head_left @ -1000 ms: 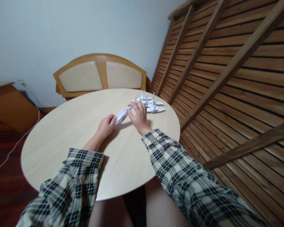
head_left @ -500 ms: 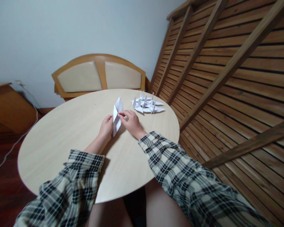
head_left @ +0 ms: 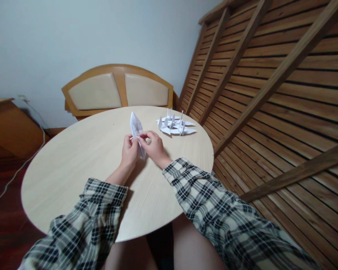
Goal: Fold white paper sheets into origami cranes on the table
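A piece of folded white paper (head_left: 135, 123), long and pointed at its far end, is held above the round table between my two hands. My left hand (head_left: 129, 151) pinches it near the middle from the left. From the right, the fingertips of my right hand (head_left: 154, 147) pinch the same middle part, close beside the left fingertips. The lower end of the paper shows between the hands, partly covered by them. Several finished white paper cranes (head_left: 174, 125) stand grouped on the table, beyond my right hand.
The pale round tabletop (head_left: 70, 165) lies under both hands. Behind it stands a wooden headboard (head_left: 122, 90) with cream panels against the wall. Slatted wood (head_left: 270, 93) rises close along the table's right side. A cable (head_left: 19, 170) runs down at the left near a wooden cabinet (head_left: 11, 127).
The folded paper has turned and tipped left at its far end. My left hand has shifted right and now pinches the middle beside my right fingertips. The cranes have stayed put.
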Motion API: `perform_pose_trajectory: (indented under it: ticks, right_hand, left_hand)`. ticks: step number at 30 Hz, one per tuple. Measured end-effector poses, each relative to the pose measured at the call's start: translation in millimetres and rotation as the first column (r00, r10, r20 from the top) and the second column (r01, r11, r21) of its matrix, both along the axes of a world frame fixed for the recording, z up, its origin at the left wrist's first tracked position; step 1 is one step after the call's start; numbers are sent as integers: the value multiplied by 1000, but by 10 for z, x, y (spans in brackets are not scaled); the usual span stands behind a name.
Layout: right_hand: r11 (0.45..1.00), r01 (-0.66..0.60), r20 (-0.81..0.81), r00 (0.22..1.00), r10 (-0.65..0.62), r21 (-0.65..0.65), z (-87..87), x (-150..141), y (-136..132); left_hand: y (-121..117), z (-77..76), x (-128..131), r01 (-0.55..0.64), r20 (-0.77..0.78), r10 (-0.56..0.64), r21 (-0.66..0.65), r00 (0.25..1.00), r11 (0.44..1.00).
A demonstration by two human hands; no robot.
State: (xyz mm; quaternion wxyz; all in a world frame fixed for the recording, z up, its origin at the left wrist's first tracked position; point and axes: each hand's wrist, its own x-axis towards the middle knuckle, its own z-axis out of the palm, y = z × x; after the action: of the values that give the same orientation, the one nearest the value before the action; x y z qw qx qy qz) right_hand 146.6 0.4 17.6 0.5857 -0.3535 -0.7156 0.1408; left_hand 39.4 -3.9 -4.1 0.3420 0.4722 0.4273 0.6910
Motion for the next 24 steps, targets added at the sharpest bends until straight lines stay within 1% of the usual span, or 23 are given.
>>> perform_pose_trajectory:
  ticks: [5,10,16,24]
  right_hand:
    - [1000,-2,-49,999,1,-5,-32,-14,27]
    - [1000,-4,-55,999,2,-30,-38,-2,42]
    - [993,13,-78,997,-22,-114,-55,13,89]
    - [982,25,-171,983,-58,-189,-103,7,143]
  left_hand:
    - [31,-34,-17,39,1,-39,-1,999,999]
    - [17,-14,-23,54,-26,-54,-7,998,999]
    - [-5,9,-30,39,-61,-38,5,997,999]
    - [-9,34,-21,120,-51,-119,19,992,993]
